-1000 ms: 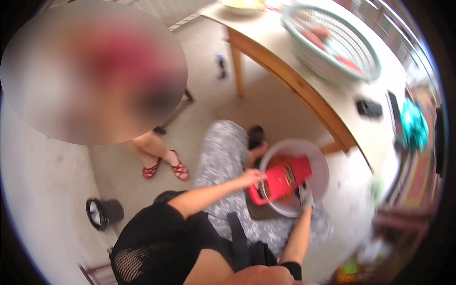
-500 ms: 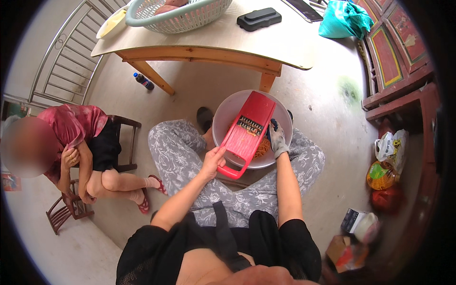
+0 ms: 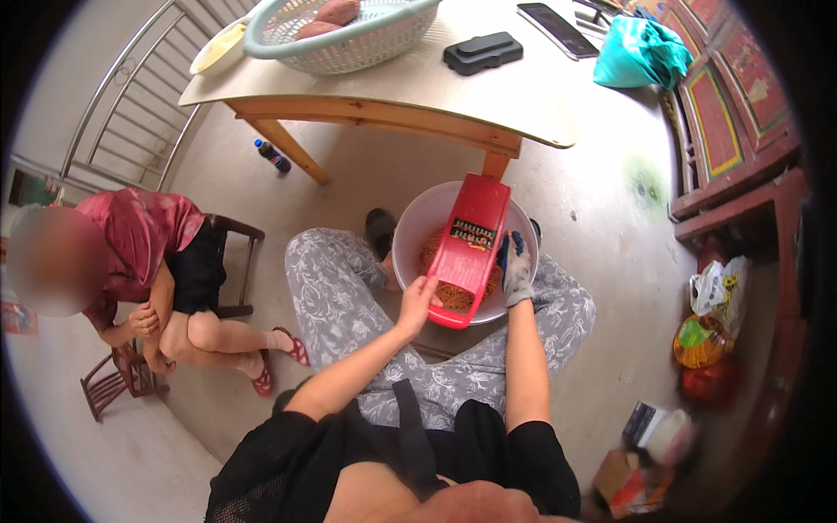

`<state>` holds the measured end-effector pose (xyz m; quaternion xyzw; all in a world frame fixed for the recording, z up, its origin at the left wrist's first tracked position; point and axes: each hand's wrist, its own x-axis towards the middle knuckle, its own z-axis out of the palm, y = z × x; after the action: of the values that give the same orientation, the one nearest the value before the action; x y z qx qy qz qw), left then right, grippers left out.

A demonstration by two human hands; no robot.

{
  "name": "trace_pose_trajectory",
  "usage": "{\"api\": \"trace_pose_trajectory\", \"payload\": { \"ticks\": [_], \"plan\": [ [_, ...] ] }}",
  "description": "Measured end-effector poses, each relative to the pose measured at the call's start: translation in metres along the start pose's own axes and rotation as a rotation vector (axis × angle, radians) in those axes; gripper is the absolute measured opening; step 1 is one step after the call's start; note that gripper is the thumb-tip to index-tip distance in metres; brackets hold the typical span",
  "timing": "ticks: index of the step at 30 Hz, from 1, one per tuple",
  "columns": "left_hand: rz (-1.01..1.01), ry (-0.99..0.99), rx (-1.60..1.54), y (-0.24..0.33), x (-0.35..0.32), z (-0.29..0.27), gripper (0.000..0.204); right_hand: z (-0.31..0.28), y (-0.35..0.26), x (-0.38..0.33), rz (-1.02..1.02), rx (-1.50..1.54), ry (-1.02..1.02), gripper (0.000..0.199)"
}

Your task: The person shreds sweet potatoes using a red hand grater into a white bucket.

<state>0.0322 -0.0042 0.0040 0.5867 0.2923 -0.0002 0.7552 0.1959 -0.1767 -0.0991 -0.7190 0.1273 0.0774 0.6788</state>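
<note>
My left hand [image 3: 420, 307] is closed round the handle end of a red grater [image 3: 479, 212]. The grater leans across a large whitish basin [image 3: 406, 228] between my knees, its metal teeth facing up with a few orange bits on them. Its far end lies over the basin's far rim. Thin orange-brown shreds [image 3: 455, 296] lie in the basin, partly seen through the grater's handle opening. My right hand [image 3: 518, 272], in a grey glove with a blue palm, is inside the basin just right of the grater. Its fingers look stretched out; nothing held shows.
Ahead stands a table [image 3: 392, 94] with a pale green basket [image 3: 349, 48] of reddish tubers, a black case [image 3: 482, 54] and a phone [image 3: 558, 30]. At left a person [image 3: 148, 253] sits on a chair. A bottle [image 3: 272, 156] stands under the table; bags [image 3: 711, 288] lie right.
The grater has turned steeper and sits a little farther right and lower, with my left hand moving along. My gloved right hand has shifted slightly, its fingers showing more. The view has tilted slightly.
</note>
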Motion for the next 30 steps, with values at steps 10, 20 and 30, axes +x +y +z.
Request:
{"api": "trace_pose_trajectory", "payload": {
  "ticks": [10,20,30],
  "plan": [
    [0.355,0.054,0.909,0.015,0.003,0.008,0.056,0.009,-0.056,-0.023,-0.181,0.326,0.109,0.033],
    [0.139,-0.044,0.745,0.035,-0.007,0.026,0.08,0.033,-0.073,-0.081,-0.361,-0.077,0.236,0.039],
    [0.375,-0.102,1.153,0.029,-0.012,-0.01,0.079,0.051,-0.055,-0.078,-0.518,-0.259,0.328,0.038]
  ]
}}
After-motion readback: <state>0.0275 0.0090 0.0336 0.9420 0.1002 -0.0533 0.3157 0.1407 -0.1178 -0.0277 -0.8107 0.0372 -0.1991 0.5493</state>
